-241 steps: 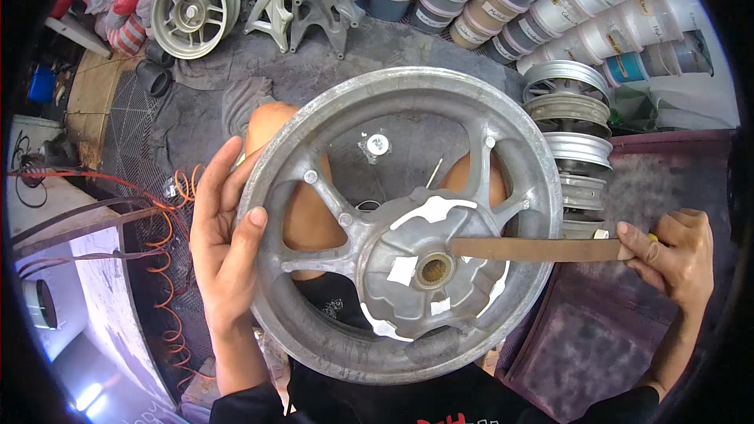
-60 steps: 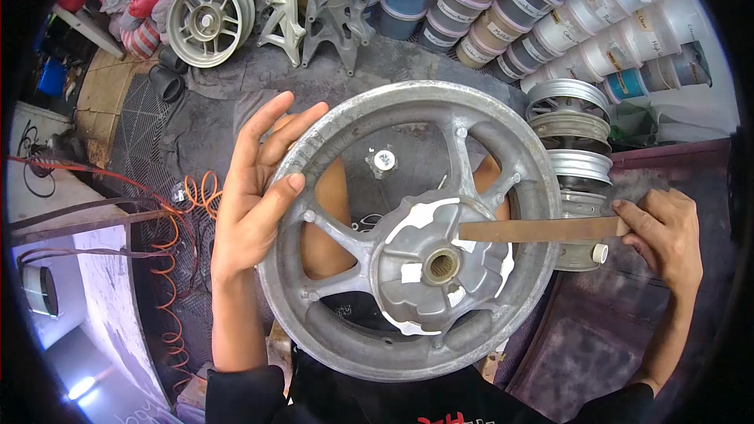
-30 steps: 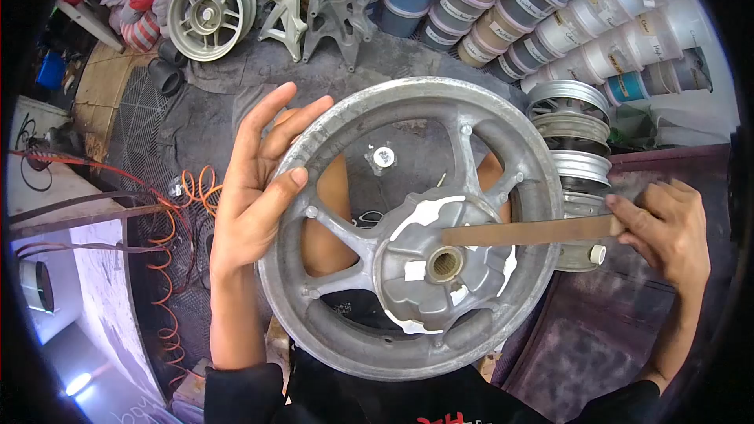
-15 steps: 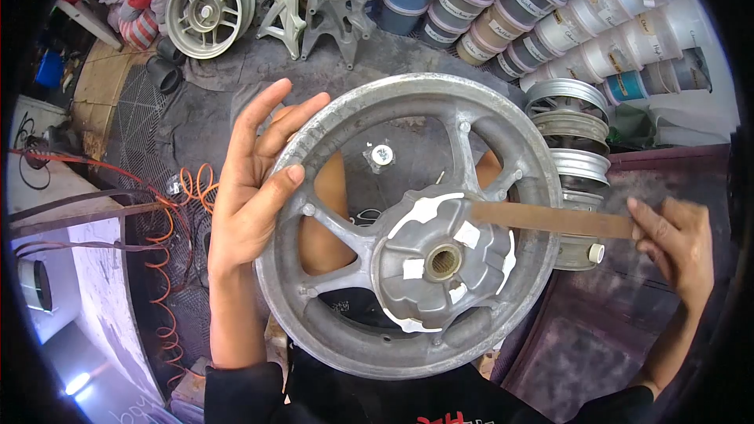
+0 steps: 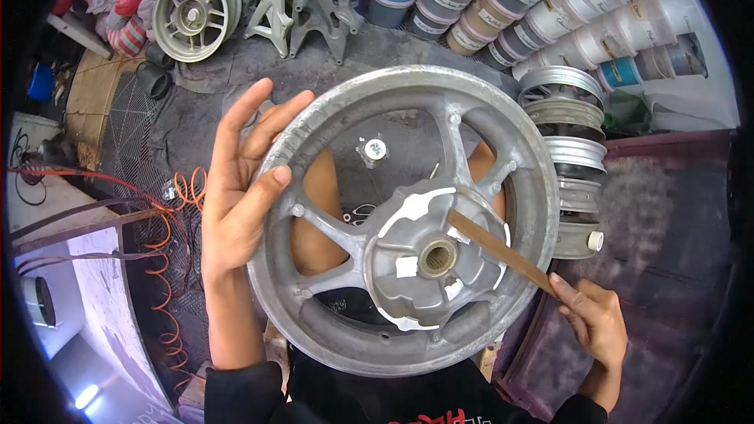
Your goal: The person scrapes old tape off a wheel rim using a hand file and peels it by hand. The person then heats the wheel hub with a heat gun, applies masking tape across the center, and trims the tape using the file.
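Note:
A grey metal wheel rim [image 5: 408, 77] with spokes stands tilted over my lap. My left hand [image 5: 239, 196] is around its left edge, thumb on the front face and fingers spread behind. Between the thumb and fingers of my right hand [image 5: 593, 314] is a flat brown strip [image 5: 510, 257], slanting up to the left. Its far end lies over the hub [image 5: 400, 290], above and right of the splined centre hole [image 5: 438, 257]. White patches [image 5: 407, 267] mark the hub face and its outer edge.
Wheel rims [image 5: 580, 153] are stacked at the right beside a dark purple surface [image 5: 628, 267]. Labelled tubs [image 5: 471, 0] line the back right. Another wheel [image 5: 192, 16] and metal brackets [image 5: 326, 12] stand at the back. An orange coiled hose [image 5: 169, 298] hangs at the left.
My right hand has moved down and to the left, and the brown strip has turned from nearly level to a steep slant. My left hand keeps its hold on the rim.

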Demonstrator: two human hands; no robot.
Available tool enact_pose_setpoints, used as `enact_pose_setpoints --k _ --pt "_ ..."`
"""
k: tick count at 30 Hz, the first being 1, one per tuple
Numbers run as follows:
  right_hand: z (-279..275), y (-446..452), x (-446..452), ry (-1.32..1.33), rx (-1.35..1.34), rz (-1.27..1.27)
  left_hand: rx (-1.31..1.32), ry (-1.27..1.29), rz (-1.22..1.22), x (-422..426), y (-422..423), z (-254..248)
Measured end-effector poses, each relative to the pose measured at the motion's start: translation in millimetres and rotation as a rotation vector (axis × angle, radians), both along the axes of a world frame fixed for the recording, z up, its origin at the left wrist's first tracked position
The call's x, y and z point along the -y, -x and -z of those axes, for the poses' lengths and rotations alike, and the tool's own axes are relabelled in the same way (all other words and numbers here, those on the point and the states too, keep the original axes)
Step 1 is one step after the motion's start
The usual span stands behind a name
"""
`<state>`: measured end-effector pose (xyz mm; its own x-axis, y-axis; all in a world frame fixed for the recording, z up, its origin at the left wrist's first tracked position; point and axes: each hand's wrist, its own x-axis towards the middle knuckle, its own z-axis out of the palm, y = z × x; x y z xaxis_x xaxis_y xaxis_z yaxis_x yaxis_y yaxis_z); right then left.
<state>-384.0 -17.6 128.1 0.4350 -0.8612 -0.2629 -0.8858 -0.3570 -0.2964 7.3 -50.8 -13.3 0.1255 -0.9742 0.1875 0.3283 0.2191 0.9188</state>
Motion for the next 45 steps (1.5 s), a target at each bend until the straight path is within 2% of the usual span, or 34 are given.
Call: enact_pose_setpoints --k 5,8,11,15,24,30,39,45 --pt "7.2 7.2 -3.6 0.205 0.056 -0.084 0.024 -0.013 0.006 1.9 0.2 -2.6" --pt "-9.4 28.2 -12.0 0.270 -0.087 -0.260 0.026 -0.009 -0.005 -1.1 -0.4 -3.0" --pt "-7.9 33.9 -28.5 0.339 -0.079 -0.255 0.009 -0.011 -0.015 -3.1 0.2 -4.1" --pt "-9.9 32.1 -35.0 0.437 -0.237 -0.277 0.014 -0.006 -0.002 -2.3 0.3 -3.1" --pt "-14.1 25.5 -25.7 0.480 -0.290 -0.358 0.021 0.007 0.010 -2.7 -0.5 -1.9" --pt "-27.4 -5.4 -20.3 0.317 -0.347 -0.337 0.012 -0.007 0.002 -2.2 1.1 -4.3" --pt "-38.8 0.2 -11.4 0.415 -0.392 -0.342 -0.006 -0.002 -0.018 -3.4 1.0 -3.2" --pt "-32.1 -3.6 5.4 0.357 -0.337 -0.483 0.014 -0.010 -0.001 -0.5 -0.6 -3.0"
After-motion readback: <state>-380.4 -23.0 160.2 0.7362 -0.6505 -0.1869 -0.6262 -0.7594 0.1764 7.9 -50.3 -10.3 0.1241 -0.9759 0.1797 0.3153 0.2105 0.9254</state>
